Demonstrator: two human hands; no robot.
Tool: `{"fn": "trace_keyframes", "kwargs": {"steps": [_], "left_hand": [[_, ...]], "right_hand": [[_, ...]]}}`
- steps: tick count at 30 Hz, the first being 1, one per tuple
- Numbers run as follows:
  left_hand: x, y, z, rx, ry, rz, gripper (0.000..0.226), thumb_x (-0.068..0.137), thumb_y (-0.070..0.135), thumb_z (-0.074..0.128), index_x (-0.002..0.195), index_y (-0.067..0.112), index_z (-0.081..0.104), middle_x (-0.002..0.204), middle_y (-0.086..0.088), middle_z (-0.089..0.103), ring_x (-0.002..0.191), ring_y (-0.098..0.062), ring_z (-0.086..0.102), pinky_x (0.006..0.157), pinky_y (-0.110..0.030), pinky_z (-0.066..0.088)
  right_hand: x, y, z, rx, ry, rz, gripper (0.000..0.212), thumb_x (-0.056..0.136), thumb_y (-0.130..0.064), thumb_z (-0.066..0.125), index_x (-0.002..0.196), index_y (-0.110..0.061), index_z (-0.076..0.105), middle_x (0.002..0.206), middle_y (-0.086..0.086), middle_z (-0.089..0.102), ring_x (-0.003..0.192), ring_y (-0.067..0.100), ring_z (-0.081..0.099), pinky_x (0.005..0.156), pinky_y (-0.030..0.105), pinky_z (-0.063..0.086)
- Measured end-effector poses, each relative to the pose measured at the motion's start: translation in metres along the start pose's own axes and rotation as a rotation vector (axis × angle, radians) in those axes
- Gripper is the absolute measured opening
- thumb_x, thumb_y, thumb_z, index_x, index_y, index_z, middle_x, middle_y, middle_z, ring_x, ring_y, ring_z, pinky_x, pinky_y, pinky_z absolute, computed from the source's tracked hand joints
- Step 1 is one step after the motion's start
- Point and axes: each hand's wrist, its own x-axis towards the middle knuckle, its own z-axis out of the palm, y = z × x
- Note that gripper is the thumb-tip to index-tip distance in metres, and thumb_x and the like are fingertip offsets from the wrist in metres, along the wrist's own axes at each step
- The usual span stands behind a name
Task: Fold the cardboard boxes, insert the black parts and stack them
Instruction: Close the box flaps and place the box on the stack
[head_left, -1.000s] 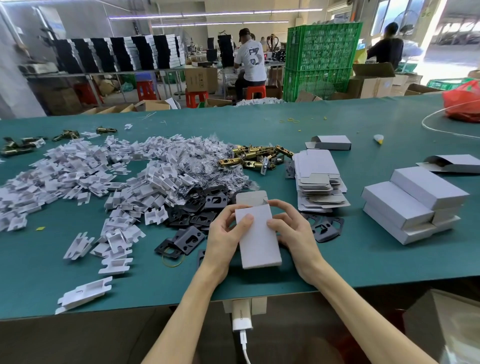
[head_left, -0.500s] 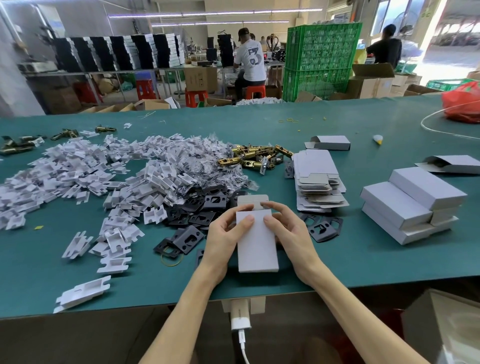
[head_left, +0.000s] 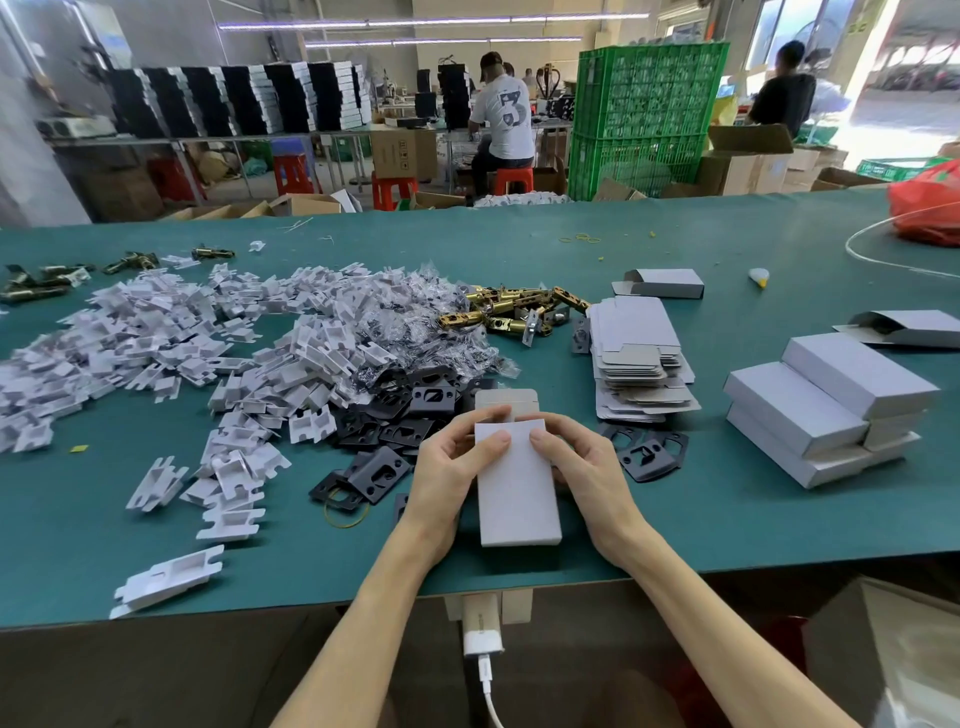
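A small grey cardboard box (head_left: 517, 493) lies lengthwise on the green table near its front edge, its far end flap standing open. My left hand (head_left: 449, 467) grips its left side, thumb on top near the far end. My right hand (head_left: 584, 467) grips the right side the same way. Black metal plates (head_left: 384, 415) lie in a loose heap just left of the box, and a few more black plates (head_left: 647, 454) sit to its right. A pile of flat unfolded boxes (head_left: 636, 358) is behind on the right. Finished boxes (head_left: 826, 405) are stacked at the far right.
White plastic inserts (head_left: 156, 343) spread over the left half of the green table (head_left: 675, 519). Brass latch parts (head_left: 511, 312) lie behind the heap. Two half-folded boxes (head_left: 662, 283) (head_left: 909, 327) sit further back, a red bag (head_left: 927, 208) at the far right. People work in the background.
Both hands have slid the box slightly toward me and squared it, with the thumbs moving closer to the open far flap. Nothing else on the table moved.
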Motion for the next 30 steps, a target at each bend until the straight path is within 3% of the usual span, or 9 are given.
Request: {"fn": "trace_keyframes", "kwargs": {"steps": [4,8,10,15,22,28,30], "left_hand": [[0.0003,0.0001,0.0003,-0.007,0.001,-0.005,0.04,0.08,0.023,0.079,0.118,0.015,0.077,0.123,-0.009,0.075,0.11,-0.03,0.067,0.105,-0.059,0.052],[0.0012,0.0006,-0.001,-0.027,-0.016,-0.027,0.042,0.08,0.021,0.079,0.121,0.012,0.075,0.126,-0.013,0.073,0.113,-0.034,0.064,0.108,-0.059,0.05],[0.001,0.001,-0.0009,-0.023,-0.04,-0.03,0.04,0.081,0.021,0.078,0.12,0.012,0.076,0.124,-0.015,0.073,0.109,-0.031,0.065,0.103,-0.054,0.052],[-0.0005,0.0014,0.0002,0.022,-0.067,-0.011,0.039,0.085,0.024,0.078,0.122,0.012,0.075,0.122,-0.015,0.074,0.102,-0.026,0.07,0.091,-0.043,0.058],[-0.0002,0.0003,0.0002,0.011,-0.04,0.018,0.034,0.085,0.021,0.077,0.117,0.011,0.077,0.123,-0.015,0.073,0.104,-0.029,0.069,0.097,-0.052,0.054],[0.0007,-0.0003,-0.0003,0.009,-0.027,0.039,0.034,0.084,0.019,0.076,0.115,0.005,0.078,0.132,-0.013,0.068,0.118,-0.044,0.064,0.103,-0.061,0.05],[0.0009,0.0,-0.0013,0.008,-0.036,0.034,0.035,0.085,0.02,0.076,0.117,0.006,0.077,0.13,-0.013,0.069,0.115,-0.042,0.066,0.102,-0.06,0.05]], "right_hand": [[-0.0001,0.0,-0.0011,0.012,0.013,0.014,0.029,0.089,-0.037,0.065,0.113,-0.022,0.072,0.107,0.008,0.073,0.1,0.037,0.07,0.083,0.06,0.056],[-0.0007,-0.0011,-0.0004,0.022,0.012,0.019,0.029,0.088,-0.036,0.066,0.112,-0.021,0.072,0.105,0.008,0.074,0.092,0.028,0.07,0.08,0.052,0.055],[-0.0009,-0.0018,-0.0012,0.033,0.016,0.021,0.028,0.088,-0.036,0.066,0.11,-0.022,0.074,0.105,0.007,0.074,0.091,0.024,0.069,0.079,0.047,0.054],[-0.0013,-0.0016,-0.0031,0.058,0.017,0.032,0.027,0.087,-0.036,0.068,0.109,-0.022,0.075,0.108,0.008,0.073,0.093,0.026,0.069,0.083,0.051,0.055],[-0.0019,-0.0026,-0.0021,0.04,0.0,0.021,0.025,0.088,-0.037,0.069,0.109,-0.025,0.073,0.104,0.003,0.075,0.089,0.02,0.072,0.075,0.04,0.059],[-0.002,-0.0037,-0.0019,0.019,0.006,-0.017,0.02,0.09,-0.035,0.069,0.107,-0.026,0.069,0.114,-0.002,0.071,0.097,0.025,0.07,0.083,0.051,0.057],[-0.0019,-0.0035,-0.0022,0.02,0.013,-0.016,0.018,0.091,-0.033,0.07,0.107,-0.024,0.069,0.113,-0.001,0.071,0.096,0.025,0.07,0.083,0.053,0.057]]}}
